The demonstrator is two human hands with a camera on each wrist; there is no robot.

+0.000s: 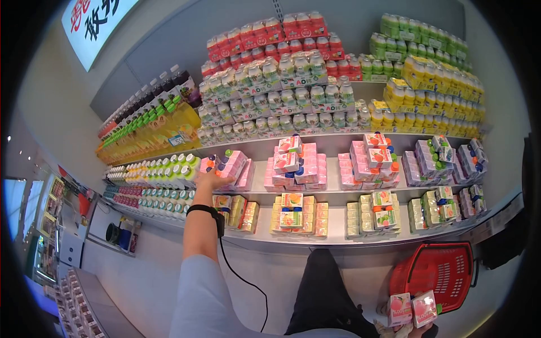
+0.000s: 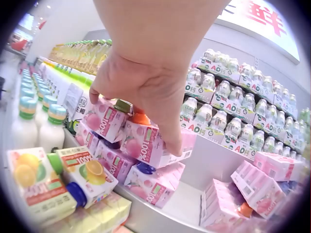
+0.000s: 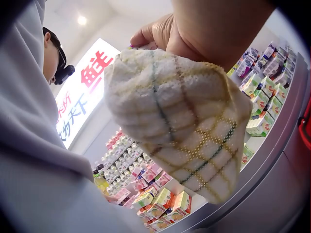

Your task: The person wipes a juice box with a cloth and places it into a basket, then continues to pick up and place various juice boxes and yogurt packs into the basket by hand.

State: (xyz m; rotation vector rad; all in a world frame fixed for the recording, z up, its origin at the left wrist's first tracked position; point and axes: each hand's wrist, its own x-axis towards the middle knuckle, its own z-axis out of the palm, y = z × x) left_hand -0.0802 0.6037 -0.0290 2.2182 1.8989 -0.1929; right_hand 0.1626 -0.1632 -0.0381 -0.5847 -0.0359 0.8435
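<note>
Reaching up with left hand point(image 1: 211, 179), centre left of head view, onto pink film-wrapped pack of peach-print drink cartons point(image 1: 230, 164) at left end of grey metal shelf point(image 1: 332, 194), middle row of display. In left wrist view, centre of frame: fingers point(image 2: 99, 90) curled over far top edge of the pack, thumb down its near face, green and orange caps tucked under the palm. Clamped round the pack, then, not spread. Holding in right hand point(image 3: 167, 36) two loose pink peach-print cartons point(image 1: 410, 308), lower right corner of head view, together with white terry cloth with yellow and green check lines point(image 3: 180, 121). Cloth across centre of right wrist view, hiding the hold itself; curled fingertips just visible at upper left there. Red plastic mesh basket point(image 1: 445, 270) just above that hand in head view. Judged best for the lift: grip by the pack's top edges rather than by the caps, given slick-looking film and little purchase on rounded lids. Draw straight out from the shelf before lowering, to avoid dragging the pink packs below and to the right. Watch the tilted pile underneath; loosely stacked by the look of it, likely to slide if nudged. Mind white bottles with pale green caps point(image 2: 29, 121) at left edge of wrist frame. Hold right hand low and steady: already full, so probably no spare support from that side.
</note>
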